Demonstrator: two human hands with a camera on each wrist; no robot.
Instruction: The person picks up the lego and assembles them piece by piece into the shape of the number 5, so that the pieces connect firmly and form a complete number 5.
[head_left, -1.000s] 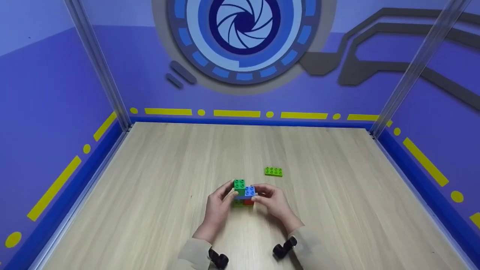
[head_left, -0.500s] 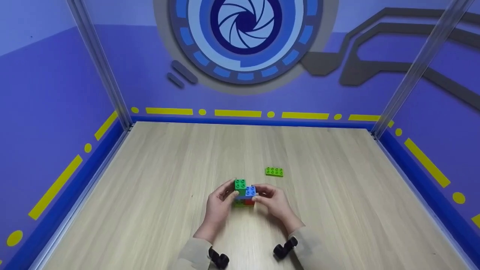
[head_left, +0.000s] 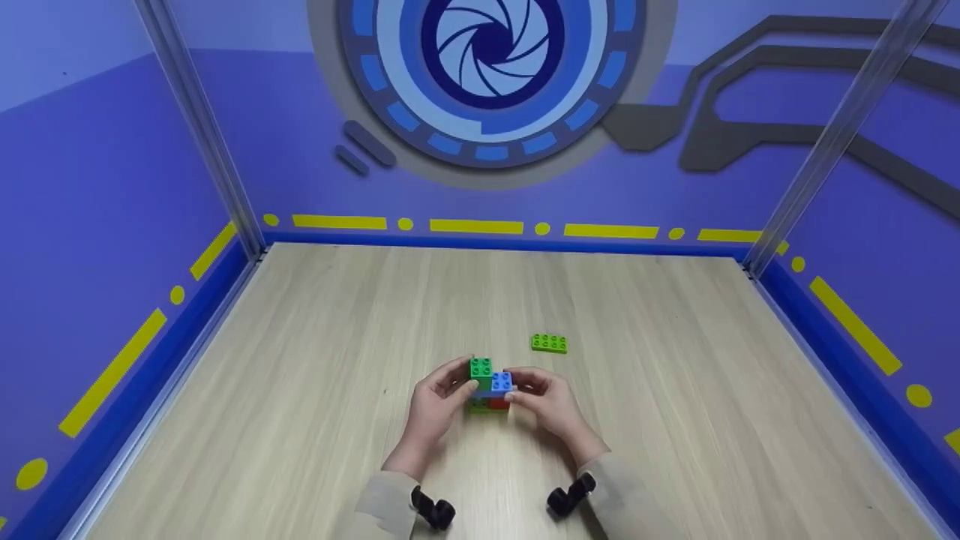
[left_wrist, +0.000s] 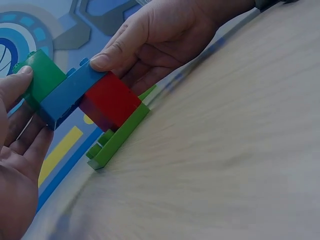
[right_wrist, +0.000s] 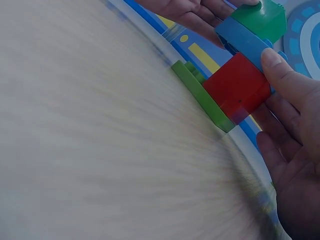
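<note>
A small stack of toy building bricks stands between my hands. At its bottom is a lime green plate (left_wrist: pixel 120 137) with a red brick (left_wrist: pixel 112 102) on one end. Across the red brick lies a blue brick (right_wrist: pixel 245 40), whose other end overhangs the plate's bare studs. A green brick (head_left: pixel 481 369) sits on that overhanging end. My left hand (head_left: pixel 435 409) pinches the green brick between thumb and fingers from the left. From the right, my right hand (head_left: pixel 551 401) grips the blue brick's end, thumb on its near side; its fingers are partly hidden behind the stack.
Beyond the right hand, a loose lime green plate (head_left: pixel 549 343) with studs up lies on the wooden table (head_left: pixel 337 337). Blue printed panels (head_left: pixel 480 202) wall the table at the back and both sides. Black wrist cameras (head_left: pixel 570 496) sit at the sleeves.
My left wrist has shifted very slightly to the left. Both hands keep the same hold, and the brick stack looks unchanged.
</note>
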